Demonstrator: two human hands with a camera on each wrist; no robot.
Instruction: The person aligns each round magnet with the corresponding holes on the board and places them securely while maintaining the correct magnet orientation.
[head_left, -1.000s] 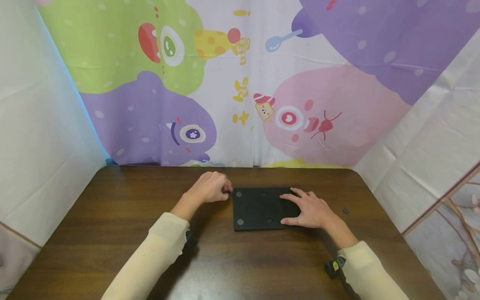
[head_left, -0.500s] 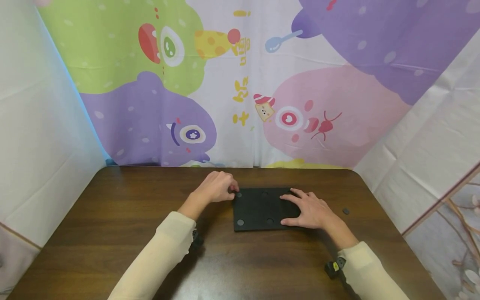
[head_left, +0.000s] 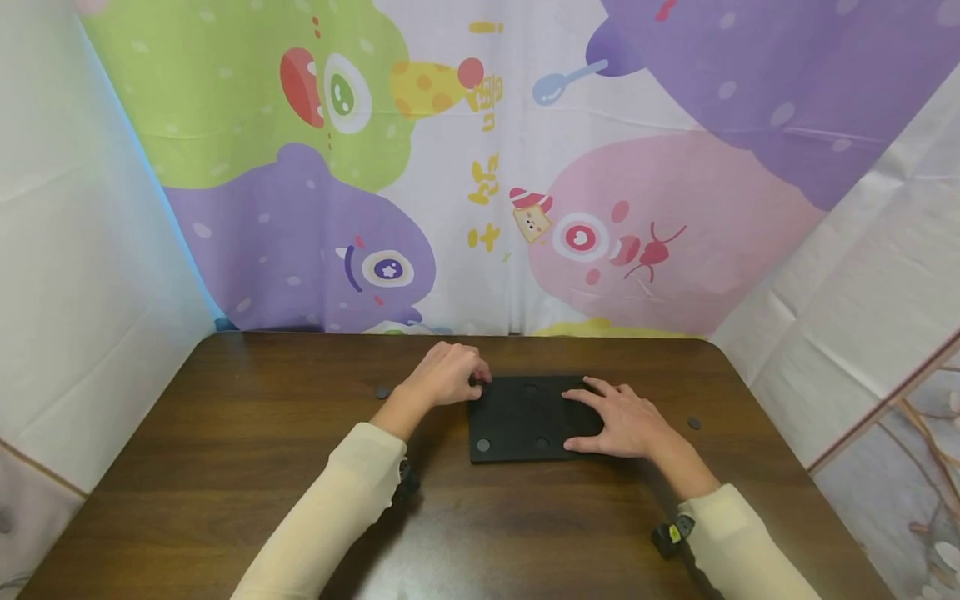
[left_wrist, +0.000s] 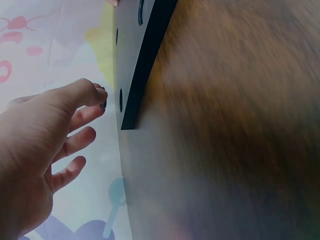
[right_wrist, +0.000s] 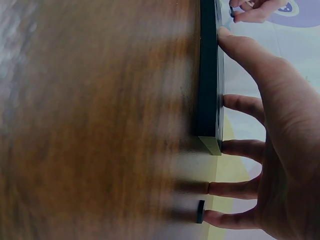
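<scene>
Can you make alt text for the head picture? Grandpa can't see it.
A person's left hand pinches a small dark piece over the far left corner of a flat black board, while the right hand rests spread on its right end. The board lies on a brown table; a cartoon monster curtain hangs behind.

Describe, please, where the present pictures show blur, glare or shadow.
Head view: mostly clear, with a soft sheen on the wooden table toward the bottom edge and a dark shadow along the left sleeve; left wrist view: table grain smeared, edges of the black board fairly crisp; right wrist view: table blurred, pale glare at upper left, dark streaks beside the lower fingers.
</scene>
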